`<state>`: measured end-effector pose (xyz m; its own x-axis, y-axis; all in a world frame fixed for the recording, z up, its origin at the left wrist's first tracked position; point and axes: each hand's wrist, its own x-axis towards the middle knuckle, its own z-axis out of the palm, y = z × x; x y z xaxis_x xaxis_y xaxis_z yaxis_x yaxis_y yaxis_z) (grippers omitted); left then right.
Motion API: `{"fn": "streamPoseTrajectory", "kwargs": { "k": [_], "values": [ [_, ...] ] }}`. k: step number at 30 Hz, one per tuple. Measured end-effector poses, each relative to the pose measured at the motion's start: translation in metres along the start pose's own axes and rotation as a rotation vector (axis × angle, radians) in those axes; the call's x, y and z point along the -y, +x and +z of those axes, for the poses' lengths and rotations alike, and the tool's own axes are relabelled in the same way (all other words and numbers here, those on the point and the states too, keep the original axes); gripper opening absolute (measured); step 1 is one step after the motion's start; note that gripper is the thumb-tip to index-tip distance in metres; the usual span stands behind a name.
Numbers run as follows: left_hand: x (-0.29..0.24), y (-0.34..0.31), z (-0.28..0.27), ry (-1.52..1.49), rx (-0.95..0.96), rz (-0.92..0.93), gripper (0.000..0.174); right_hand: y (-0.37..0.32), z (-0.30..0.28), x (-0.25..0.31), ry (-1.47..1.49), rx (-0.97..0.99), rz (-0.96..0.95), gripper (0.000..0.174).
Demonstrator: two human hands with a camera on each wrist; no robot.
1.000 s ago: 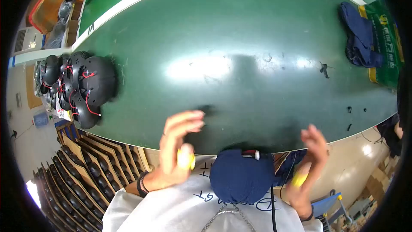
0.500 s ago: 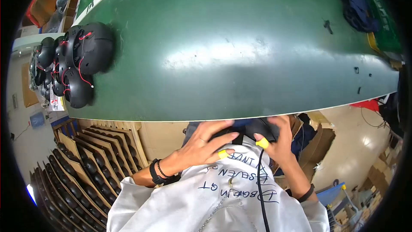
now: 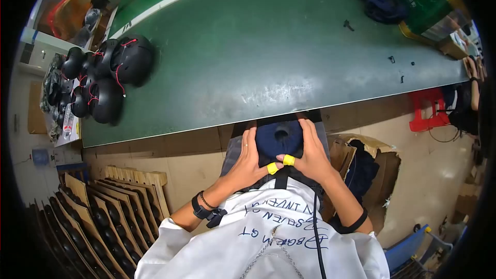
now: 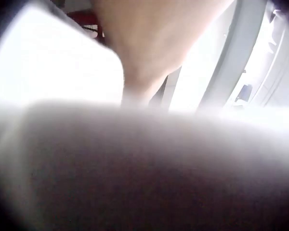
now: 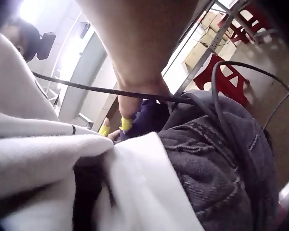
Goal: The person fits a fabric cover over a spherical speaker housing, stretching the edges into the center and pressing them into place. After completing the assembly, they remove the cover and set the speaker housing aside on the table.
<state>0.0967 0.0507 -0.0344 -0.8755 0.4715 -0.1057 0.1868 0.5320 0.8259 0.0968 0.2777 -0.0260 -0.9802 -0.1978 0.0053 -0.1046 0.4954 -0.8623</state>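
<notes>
Between both hands, at the person's lap below the table edge, is a rounded dark blue fabric-covered piece [image 3: 279,139] with a dark spot at its middle. The left hand [image 3: 249,161] grips its left side and the right hand [image 3: 311,156] its right side; the thumbs, wrapped in yellow tape, nearly meet at the near edge. In the right wrist view the right hand [image 5: 130,107] holds the dark blue fabric [image 5: 149,118]. The left wrist view is blurred and shows no held thing.
Black rounded shells [image 3: 133,61] with red wires stand at the green table's [image 3: 222,57] left end. Dark blue fabric [image 3: 380,2] and a green bag [image 3: 413,0] lie back right. Racks [image 3: 103,212] stand at lower left, an open carton [image 3: 385,175] right of the lap.
The hands came down and together from apart over the table edge, and now grip the blue piece from both sides. The head view has shifted.
</notes>
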Motion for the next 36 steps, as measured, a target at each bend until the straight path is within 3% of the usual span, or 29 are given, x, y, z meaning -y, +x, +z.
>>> {"fn": "streamPoseTrajectory", "kwargs": {
  "k": [4,5,9,11,13,15,17,21,23,25,26,27,29,30,31,32,36],
  "values": [
    [0.002,-0.024,0.009,-0.055,-0.079,0.249,0.102,-0.04,0.004,0.01,-0.131,-0.156,-0.231,0.102],
    [0.0,-0.031,0.006,-0.053,-0.083,0.255,0.102,-0.049,0.0,0.016,-0.158,-0.192,-0.278,0.102],
    [-0.031,-0.037,-0.022,0.04,-0.259,0.675,0.104,-0.066,-0.024,0.052,-0.119,-0.348,-0.492,0.096],
    [-0.05,-0.024,-0.041,0.053,-0.338,0.745,0.101,-0.052,-0.04,0.068,-0.104,-0.445,-0.599,0.101],
    [-0.079,-0.007,-0.076,0.103,-0.321,0.666,0.097,-0.023,-0.057,0.091,-0.077,-0.507,-0.632,0.105],
    [-0.097,0.019,-0.104,0.017,-0.269,0.548,0.1,0.009,-0.077,0.112,0.005,-0.436,-0.431,0.106],
    [-0.099,0.048,-0.12,-0.115,-0.198,0.416,0.095,0.045,-0.086,0.122,-0.037,-0.435,-0.347,0.101],
    [-0.08,0.103,-0.135,-0.307,-0.046,0.223,0.085,0.096,-0.08,0.1,-0.094,-0.421,-0.197,0.088],
    [-0.073,0.11,-0.134,-0.328,-0.077,0.278,0.077,0.101,-0.084,0.092,-0.016,-0.336,-0.07,0.084],
    [-0.085,0.105,-0.137,-0.193,-0.222,0.322,0.07,0.1,-0.097,0.099,0.074,-0.421,-0.101,0.069],
    [-0.101,0.107,-0.131,-0.282,-0.418,0.372,0.056,0.108,-0.103,0.1,0.093,-0.48,-0.186,0.063],
    [-0.111,0.113,-0.127,-0.285,-0.421,0.367,0.056,0.121,-0.11,0.101,0.113,-0.536,-0.273,0.057],
    [-0.124,0.127,-0.118,-0.187,-0.584,0.427,0.051,0.149,-0.105,0.092,0.198,-0.514,-0.36,0.052],
    [-0.122,0.141,-0.106,-0.144,-0.657,0.435,0.048,0.16,-0.096,0.086,0.318,-0.386,-0.366,0.05],
    [-0.117,0.153,-0.094,-0.037,-0.701,0.397,0.057,0.167,-0.091,0.082,0.435,-0.256,-0.373,0.048],
    [-0.113,0.154,-0.093,-0.038,-0.691,0.405,0.06,0.17,-0.092,0.083,0.248,-0.247,-0.496,0.05],
    [-0.092,0.155,-0.077,-0.191,-0.779,0.435,0.057,0.16,-0.08,0.078,0.201,-0.323,-0.455,0.068]
  ]
}}
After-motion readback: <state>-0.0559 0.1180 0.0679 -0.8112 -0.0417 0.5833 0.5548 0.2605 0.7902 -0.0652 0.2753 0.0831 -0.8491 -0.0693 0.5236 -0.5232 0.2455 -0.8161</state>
